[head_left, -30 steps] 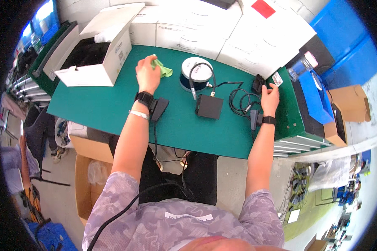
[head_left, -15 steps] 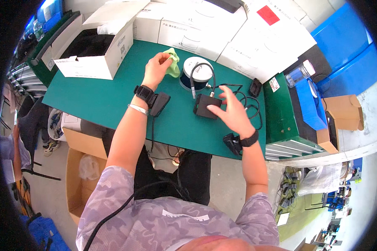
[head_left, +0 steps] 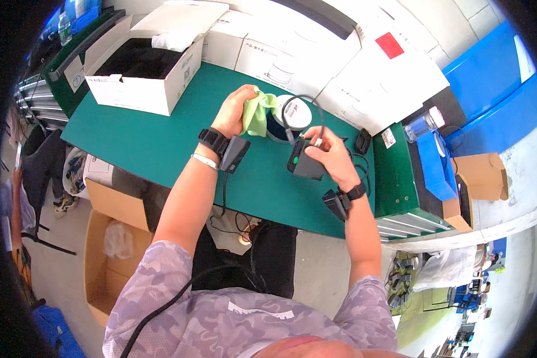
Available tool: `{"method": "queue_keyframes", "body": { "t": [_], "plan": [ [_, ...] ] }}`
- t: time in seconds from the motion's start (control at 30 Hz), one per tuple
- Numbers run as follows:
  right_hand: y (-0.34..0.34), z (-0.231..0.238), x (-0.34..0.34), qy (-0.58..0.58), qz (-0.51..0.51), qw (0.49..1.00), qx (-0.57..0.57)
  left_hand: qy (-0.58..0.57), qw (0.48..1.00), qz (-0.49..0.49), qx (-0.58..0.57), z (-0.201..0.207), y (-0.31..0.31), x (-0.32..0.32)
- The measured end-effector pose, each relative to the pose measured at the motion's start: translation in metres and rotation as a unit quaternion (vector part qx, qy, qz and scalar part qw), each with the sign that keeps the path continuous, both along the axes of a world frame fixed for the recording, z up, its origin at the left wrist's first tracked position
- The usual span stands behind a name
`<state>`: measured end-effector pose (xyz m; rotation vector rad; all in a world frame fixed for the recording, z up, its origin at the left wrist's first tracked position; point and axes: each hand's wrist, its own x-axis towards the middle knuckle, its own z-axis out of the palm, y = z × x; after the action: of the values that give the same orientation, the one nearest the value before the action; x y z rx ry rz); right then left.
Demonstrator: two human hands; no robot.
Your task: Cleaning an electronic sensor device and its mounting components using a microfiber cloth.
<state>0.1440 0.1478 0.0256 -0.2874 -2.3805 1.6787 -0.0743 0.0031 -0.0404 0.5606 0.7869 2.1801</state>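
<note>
A light green cloth [head_left: 257,117] hangs from my left hand [head_left: 232,111], its fingers pinched on the upper part. Just right of the cloth stands a round device [head_left: 293,113] with a white top and dark sides, partly covered by cloth and cable. My right hand [head_left: 334,156] grips a small black box [head_left: 307,162], lifted and tilted so that a green spot shows on its side. From the box a black cable [head_left: 308,96] arches up and over the round device. Both wrists wear black straps with a black module.
An open white box [head_left: 138,80] with black foam stands at the table's back left. White cartons [head_left: 280,59] line the rear edge. A small black part [head_left: 362,141] and coiled cable lie at the right. Below the left front edge sits an open cardboard box [head_left: 116,250].
My right hand has closed on the black box and tilted it up. My left hand has moved right with the cloth, close to the round device. The whole view has shifted slightly.
</note>
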Motion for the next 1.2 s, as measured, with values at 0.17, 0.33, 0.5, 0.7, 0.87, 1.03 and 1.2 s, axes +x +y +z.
{"method": "queue_keyframes", "body": {
  "t": [0.17,0.33,0.5,0.7,0.87,1.03,1.2],
  "plan": [
    [-0.007,0.015,0.0,0.063,0.038,0.995,-0.07,-0.004,0.997,-0.061,0.054,0.007,-0.007,0.012],
    [-0.002,-0.012,0.013,0.054,0.031,0.989,-0.133,0.05,0.997,-0.054,0.018,0.002,0.003,0.012],
    [0.002,0.014,0.053,0.065,0.01,0.993,-0.097,0.055,0.997,-0.049,0.029,0.004,0.004,0.001],
    [0.045,0.049,0.19,0.069,-0.098,0.99,-0.077,0.039,0.998,-0.044,0.003,0.002,0.006,0.007],
    [0.038,0.081,0.261,0.101,-0.147,0.98,-0.088,0.042,0.996,-0.078,0.026,-0.005,0.008,0.007],
    [-0.011,0.092,0.21,-0.004,-0.179,0.979,0.095,0.052,0.995,-0.07,0.041,0.003,0.007,0.016],
    [-0.046,0.075,0.103,-0.025,-0.012,0.997,0.078,0.047,0.996,-0.058,0.049,-0.003,0.0,0.006]
  ]
}}
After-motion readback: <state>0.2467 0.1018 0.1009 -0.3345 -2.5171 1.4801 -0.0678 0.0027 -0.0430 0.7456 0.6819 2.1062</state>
